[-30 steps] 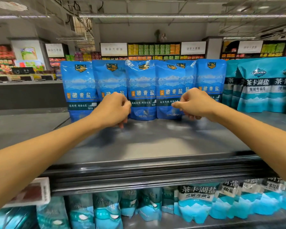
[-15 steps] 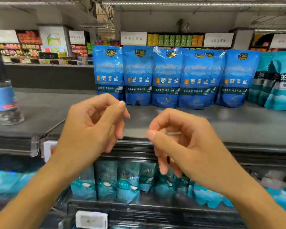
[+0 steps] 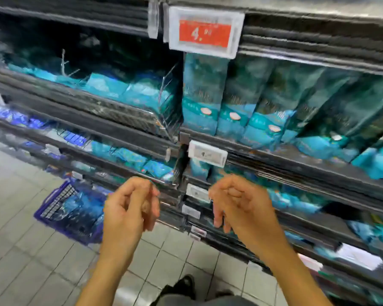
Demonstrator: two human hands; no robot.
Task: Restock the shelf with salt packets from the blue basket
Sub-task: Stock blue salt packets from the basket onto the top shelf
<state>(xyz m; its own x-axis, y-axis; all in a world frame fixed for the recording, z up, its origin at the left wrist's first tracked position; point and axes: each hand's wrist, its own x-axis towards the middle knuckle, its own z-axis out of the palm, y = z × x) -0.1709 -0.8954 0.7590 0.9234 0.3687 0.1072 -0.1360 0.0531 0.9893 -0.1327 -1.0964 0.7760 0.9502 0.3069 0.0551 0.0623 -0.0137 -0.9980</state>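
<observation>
At the bottom centre of the frame a dark shoe (image 3: 182,286) stands on the pale floor tiles (image 3: 27,266). Just above it both hands hang empty, the left hand (image 3: 128,208) and right hand (image 3: 241,206) with fingers loosely curled round nothing. Beyond them at lower left sits the blue basket (image 3: 60,208) on the floor, blurred blue salt packets (image 3: 84,206) inside. The next reach is probably down-left: bend, take packets by their top edges, keep labels forward. Farther back, teal packets (image 3: 230,102) fill the shelf (image 3: 296,155) under a red price tag (image 3: 205,33).
</observation>
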